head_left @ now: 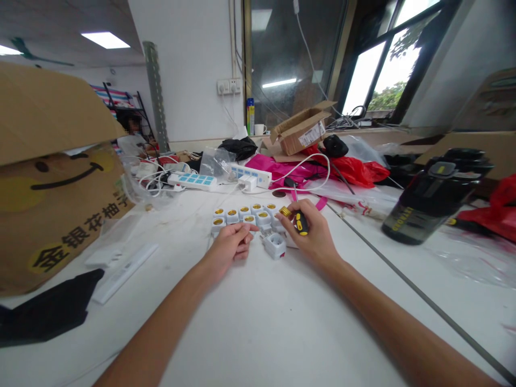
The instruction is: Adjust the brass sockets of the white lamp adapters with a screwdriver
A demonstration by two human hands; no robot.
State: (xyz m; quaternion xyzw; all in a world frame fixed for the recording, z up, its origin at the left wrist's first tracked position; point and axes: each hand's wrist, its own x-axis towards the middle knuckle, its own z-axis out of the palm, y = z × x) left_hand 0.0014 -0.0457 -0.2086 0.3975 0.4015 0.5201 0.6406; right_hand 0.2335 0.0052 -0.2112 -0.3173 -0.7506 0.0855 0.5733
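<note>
Head view, work area inspected at close range. My right hand [312, 234] has its grip clamped on a yellow-and-black screwdriver [300, 223], the handle seated in the palm. A small brass-coloured part [285, 211] shows at the fingertips; whether it is separate from the driver I cannot tell. My left hand [229, 248] has its grip curled together, with no held item visible, and its fingers [245, 232] lie at the front edge of a cluster of white socket housings with brass collars [243, 216]. One loose white socket housing [274, 246] stands just in front of the cluster, between my hands, on the white tabletop [258, 328]. Two white power strips [192, 181] lie beyond.

Recommended practice: keep the driver's shaft square to the fastener, press before turning, and brace the housing with the free hand so it cannot skate on the smooth surface. Turn with the wrist, and avoid forcing the soft brass.
</note>
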